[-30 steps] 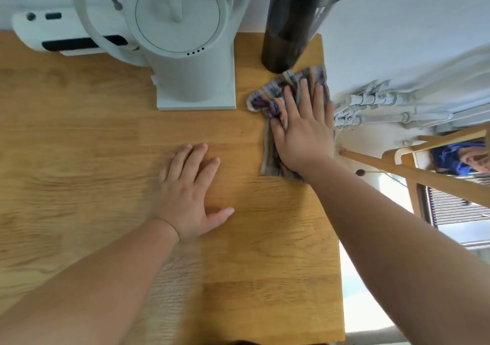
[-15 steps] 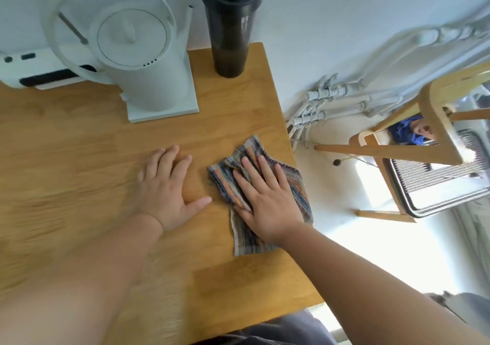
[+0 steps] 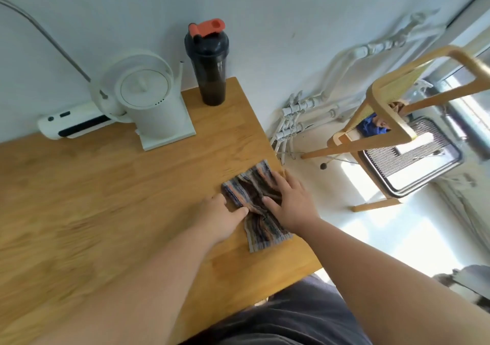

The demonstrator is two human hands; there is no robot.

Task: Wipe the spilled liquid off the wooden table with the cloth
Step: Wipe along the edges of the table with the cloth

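Observation:
A striped multicoloured cloth (image 3: 258,228) lies bunched near the right edge of the wooden table (image 3: 106,199). My right hand (image 3: 291,204) presses down on its right half with fingers spread and straight. My left hand (image 3: 218,217) meets the cloth's left edge; its fingers look curled and its thumb lies on the bunched fold in the middle. No liquid shows on the wood around the cloth.
A white kettle on a square base (image 3: 151,106) and a black shaker bottle with an orange cap (image 3: 209,63) stand at the back by the wall. A white power strip (image 3: 71,124) lies behind the kettle. A wooden chair (image 3: 384,122) stands off the table's right edge.
My right hand dragged the cloth from beside the bottle toward me along the right edge. My left hand slid right from the bare wood onto the cloth's left edge. The view pulled back.

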